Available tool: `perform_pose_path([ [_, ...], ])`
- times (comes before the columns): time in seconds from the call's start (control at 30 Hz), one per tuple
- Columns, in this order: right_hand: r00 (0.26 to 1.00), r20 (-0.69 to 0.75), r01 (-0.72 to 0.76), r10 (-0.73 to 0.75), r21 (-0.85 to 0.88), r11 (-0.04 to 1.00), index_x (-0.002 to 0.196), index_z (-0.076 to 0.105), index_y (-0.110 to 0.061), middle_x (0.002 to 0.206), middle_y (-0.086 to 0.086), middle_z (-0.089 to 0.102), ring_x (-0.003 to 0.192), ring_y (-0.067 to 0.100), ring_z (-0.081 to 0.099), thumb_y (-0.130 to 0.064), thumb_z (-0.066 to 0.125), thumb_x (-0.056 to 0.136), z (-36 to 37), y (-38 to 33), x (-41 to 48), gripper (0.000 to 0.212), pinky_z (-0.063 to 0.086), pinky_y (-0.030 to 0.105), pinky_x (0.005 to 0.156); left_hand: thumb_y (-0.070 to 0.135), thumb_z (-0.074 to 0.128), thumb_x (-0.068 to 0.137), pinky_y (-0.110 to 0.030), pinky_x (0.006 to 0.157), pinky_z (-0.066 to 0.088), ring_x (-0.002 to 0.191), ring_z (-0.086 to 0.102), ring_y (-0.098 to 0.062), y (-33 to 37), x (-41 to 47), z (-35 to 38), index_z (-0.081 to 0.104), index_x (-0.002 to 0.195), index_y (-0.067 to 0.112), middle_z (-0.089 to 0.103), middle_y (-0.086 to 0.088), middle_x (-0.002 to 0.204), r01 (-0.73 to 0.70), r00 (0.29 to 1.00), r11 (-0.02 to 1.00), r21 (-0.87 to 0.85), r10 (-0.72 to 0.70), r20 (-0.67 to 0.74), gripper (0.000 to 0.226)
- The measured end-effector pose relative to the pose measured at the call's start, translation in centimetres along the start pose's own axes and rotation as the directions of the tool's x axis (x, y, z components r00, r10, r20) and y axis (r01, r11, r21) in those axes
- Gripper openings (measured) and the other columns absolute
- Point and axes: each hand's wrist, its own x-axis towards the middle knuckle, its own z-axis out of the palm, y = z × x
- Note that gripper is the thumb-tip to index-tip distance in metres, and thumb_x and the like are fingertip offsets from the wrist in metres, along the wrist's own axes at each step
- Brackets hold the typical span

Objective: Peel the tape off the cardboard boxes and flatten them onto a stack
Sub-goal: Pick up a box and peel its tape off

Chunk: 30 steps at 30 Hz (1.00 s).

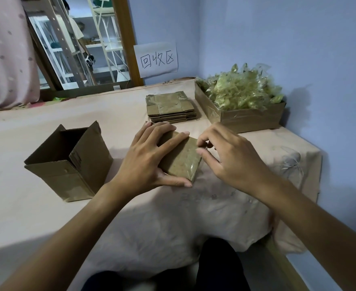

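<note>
Gripping small box w/ left hand, right hand pinching its taped edge

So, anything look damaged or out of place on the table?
Minor only: the top sheet of the flattened stack shows torn, scuffed patches, and the crumpled tape heaps above the rim of its cardboard tray.

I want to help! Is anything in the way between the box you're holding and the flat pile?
Nothing visible: only bare tablecloth lies between the box and the stack behind it.
</note>
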Motion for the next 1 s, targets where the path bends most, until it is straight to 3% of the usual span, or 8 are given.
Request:
perform_pose_path([
  [0.2, 0.996, 0.080, 0.027, -0.028, 0.014, 1.000, 0.092, 0.058, -0.012, 0.100, -0.001, 0.054, 0.084, 0.017, 0.055, -0.018, 0.066, 0.097, -0.4, 0.5, 0.5, 0.012, 0.048, 0.038, 0.075, 0.094, 0.056, 0.072, -0.046, 0.120, 0.030, 0.133, 0.050, -0.032, 0.1, 0.7, 0.0, 0.056, 0.148, 0.020, 0.055, -0.014, 0.139, 0.012, 1.000, 0.999, 0.039, -0.012, 0.011, 0.106],
  [0.37, 0.999, -0.013, 0.041, -0.041, 0.005, 0.999, 0.112, 0.066, -0.009, 0.106, 0.003, 0.060, 0.091, 0.020, 0.063, -0.021, 0.065, 0.098, 0.0, 1.2, -0.4, 0.018, 0.054, 0.039, 0.076, 0.094, 0.054, 0.072, -0.043, 0.121, 0.025, 0.132, 0.051, -0.032, 0.3, 1.0, 0.0, 0.057, 0.146, 0.019, 0.056, -0.014, 0.139, 0.006, 1.000, 0.998, 0.058, -0.006, -0.002, 0.105],
  [0.53, 0.994, -0.065, 0.083, -0.086, -0.048, 0.995, 0.100, 0.067, -0.007, 0.099, 0.004, 0.063, 0.086, 0.022, 0.064, -0.017, 0.065, 0.098, 0.1, 1.4, -0.2, 0.010, 0.053, 0.039, 0.073, 0.094, 0.055, 0.072, -0.045, 0.121, 0.027, 0.130, 0.052, -0.032, 0.4, 1.3, 0.1, 0.059, 0.145, 0.018, 0.057, -0.014, 0.138, -0.005, 1.000, 0.997, 0.076, 0.006, -0.012, 0.105],
  [0.7, 0.997, -0.003, 0.080, -0.081, -0.067, 0.994, 0.093, 0.062, -0.008, 0.094, 0.002, 0.058, 0.080, 0.020, 0.058, -0.015, 0.065, 0.096, -0.2, 1.7, 0.7, 0.008, 0.046, 0.033, 0.073, 0.095, 0.053, 0.072, -0.045, 0.120, 0.027, 0.130, 0.052, -0.032, 0.6, 1.4, 0.1, 0.058, 0.145, 0.019, 0.057, -0.014, 0.137, 0.008, 1.000, 0.997, 0.082, -0.008, 0.001, 0.106],
  [0.87, 0.997, 0.071, 0.045, -0.040, -0.067, 0.997, 0.092, 0.058, -0.010, 0.095, -0.001, 0.052, 0.079, 0.006, 0.039, -0.013, 0.064, 0.097, -0.6, 2.2, 0.8, 0.009, 0.030, 0.020, 0.074, 0.095, 0.053, 0.071, -0.048, 0.119, 0.031, 0.131, 0.052, -0.033, 0.8, 1.9, 0.2, 0.059, 0.145, 0.020, 0.058, -0.014, 0.136, -0.016, 1.000, 0.996, 0.092, 0.015, 0.009, 0.105],
  [1.0, 0.989, 0.143, 0.048, -0.041, -0.047, 0.998, 0.092, 0.055, -0.011, 0.098, 0.000, 0.050, 0.078, 0.005, 0.037, -0.012, 0.065, 0.096, -1.3, 2.4, 0.6, 0.011, 0.030, 0.021, 0.073, 0.095, 0.053, 0.072, -0.050, 0.120, 0.030, 0.133, 0.051, -0.033, 1.2, 1.9, 0.1, 0.059, 0.146, 0.021, 0.058, -0.013, 0.137, -0.058, 0.998, 0.994, 0.094, 0.057, 0.008, 0.104],
])
